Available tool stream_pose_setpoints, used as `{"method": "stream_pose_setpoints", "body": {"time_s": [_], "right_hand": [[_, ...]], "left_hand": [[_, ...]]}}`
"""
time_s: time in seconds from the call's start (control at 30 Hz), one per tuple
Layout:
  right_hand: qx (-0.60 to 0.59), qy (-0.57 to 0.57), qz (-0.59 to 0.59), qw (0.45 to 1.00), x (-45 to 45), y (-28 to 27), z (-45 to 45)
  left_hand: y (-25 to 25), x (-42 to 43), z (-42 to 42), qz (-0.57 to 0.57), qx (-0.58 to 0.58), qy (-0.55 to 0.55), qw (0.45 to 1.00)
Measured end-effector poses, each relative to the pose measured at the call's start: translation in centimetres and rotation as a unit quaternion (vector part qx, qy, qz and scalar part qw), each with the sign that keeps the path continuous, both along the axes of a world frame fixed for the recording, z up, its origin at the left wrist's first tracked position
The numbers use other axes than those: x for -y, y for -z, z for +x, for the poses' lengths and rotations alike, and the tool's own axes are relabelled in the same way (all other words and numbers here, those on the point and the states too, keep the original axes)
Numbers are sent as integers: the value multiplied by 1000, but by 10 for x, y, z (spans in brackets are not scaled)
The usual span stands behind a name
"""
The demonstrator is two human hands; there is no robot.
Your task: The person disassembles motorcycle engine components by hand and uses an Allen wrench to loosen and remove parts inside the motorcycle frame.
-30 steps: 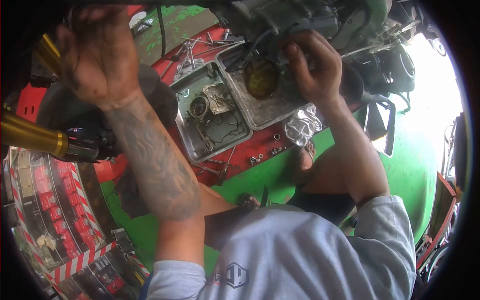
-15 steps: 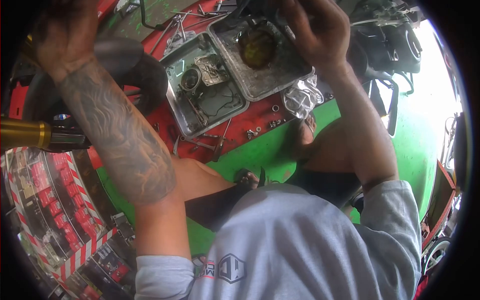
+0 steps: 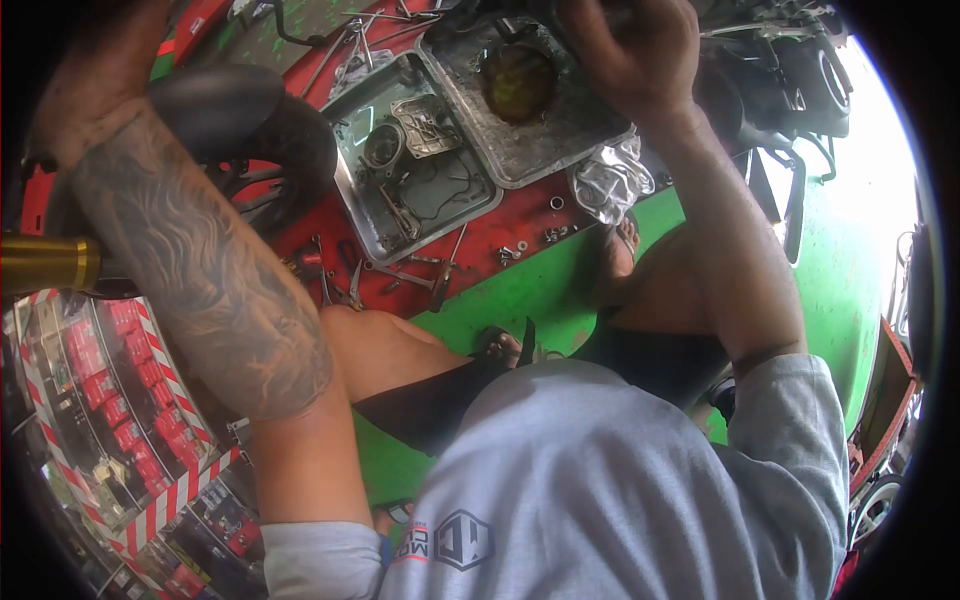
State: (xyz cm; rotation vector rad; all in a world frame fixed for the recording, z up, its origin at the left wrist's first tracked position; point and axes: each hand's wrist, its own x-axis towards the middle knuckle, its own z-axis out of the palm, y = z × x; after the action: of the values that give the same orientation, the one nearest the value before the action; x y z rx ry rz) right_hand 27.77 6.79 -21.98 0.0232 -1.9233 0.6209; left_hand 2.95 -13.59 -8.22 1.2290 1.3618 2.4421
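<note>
My left hand [image 3: 95, 90] is raised at the upper left, near a black wheel and a gold fork tube [image 3: 50, 263]. Its fingers run into the dark edge of the view, so I cannot see what they do. At the top, my right hand [image 3: 645, 50] reaches up beside dark motorcycle parts, above the right-hand metal tray [image 3: 545, 165]. Its thumb shows in part, while the fingertips are cut off. That tray holds a pool of dark oil [image 3: 518, 82]. In the left-hand tray [image 3: 375, 235] lie a round metal part [image 3: 382, 146] and a flat cast cover [image 3: 425, 127].
Crumpled silver foil-like material [image 3: 610, 180] lies by the trays. Small bolts and nuts [image 3: 512, 252] and hand tools [image 3: 437, 285] rest on the red surface. A black tyre [image 3: 305, 150] stands at left; a striped barrier [image 3: 180, 500] and shelves of red packages [image 3: 95, 385] are behind it.
My left hand and forearm have moved to the left, uncovering more of the wheel. My right hand has stayed at nearly the same place, and the camera view has shifted slightly.
</note>
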Motion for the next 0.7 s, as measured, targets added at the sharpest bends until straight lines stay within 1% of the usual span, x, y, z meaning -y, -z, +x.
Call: {"method": "stream_pose_setpoints", "body": {"time_s": [0.13, 0.23, 0.3, 0.47, 0.6, 0.7], "right_hand": [[-11, 0, 18, 1000, -1, -2, -5], [4, -25, -8, 1000, 0, -6, -4], [-28, -48, -29, 998, 2, -5, -9], [-36, -42, 4, 998, -6, -5, -4], [-65, -90, -65, 992, 0, -4, -5], [-56, -72, -43, 995, -3, -3, -4]], "left_hand": [[1, -3, -1, 10, -11, -7, 1000], [4, -7, -4, 10, -17, -12, 1000], [6, -12, -6, 8, -23, -15, 1000], [7, -12, -11, 5, -32, -36, 999], [4, -11, -14, 13, -39, -52, 998], [1, -10, -13, 23, -42, -64, 997]]}}
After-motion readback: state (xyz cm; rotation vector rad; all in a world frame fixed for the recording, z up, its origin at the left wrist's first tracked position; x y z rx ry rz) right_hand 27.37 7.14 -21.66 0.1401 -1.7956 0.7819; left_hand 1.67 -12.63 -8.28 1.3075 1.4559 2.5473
